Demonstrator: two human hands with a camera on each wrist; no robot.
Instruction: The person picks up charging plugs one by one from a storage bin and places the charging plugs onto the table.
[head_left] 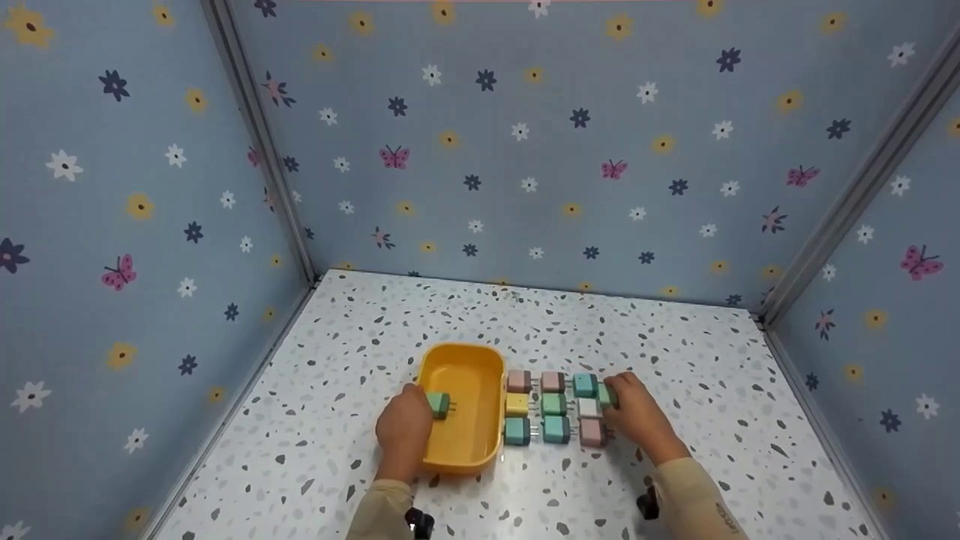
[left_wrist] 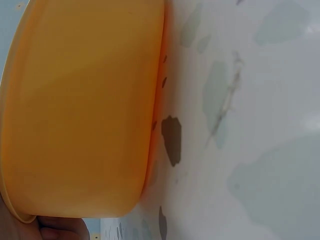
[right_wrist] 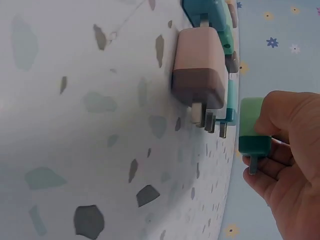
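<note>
My left hand [head_left: 405,429] grips the left rim of a yellow plastic tray [head_left: 461,459]; the left wrist view shows the tray's outer wall [left_wrist: 85,120] and curled fingers [left_wrist: 62,227] at its edge. Inside the tray, beside that hand, is a green plug charger [head_left: 437,405] with its prongs to the right; whether the fingers touch it I cannot tell. My right hand [head_left: 637,412] pinches another green charger [right_wrist: 254,117] between thumb and fingers, raised off the table. It is at the right end of the charger rows, near a white charger [head_left: 589,408] and a teal one [head_left: 584,385].
Several plug chargers stand in rows right of the tray, including a yellow one [head_left: 517,405], a green one [head_left: 553,405] and a pink one [head_left: 592,433]. The speckled tabletop [head_left: 360,322] is bounded by flower-patterned panels [head_left: 517,150] at back and sides.
</note>
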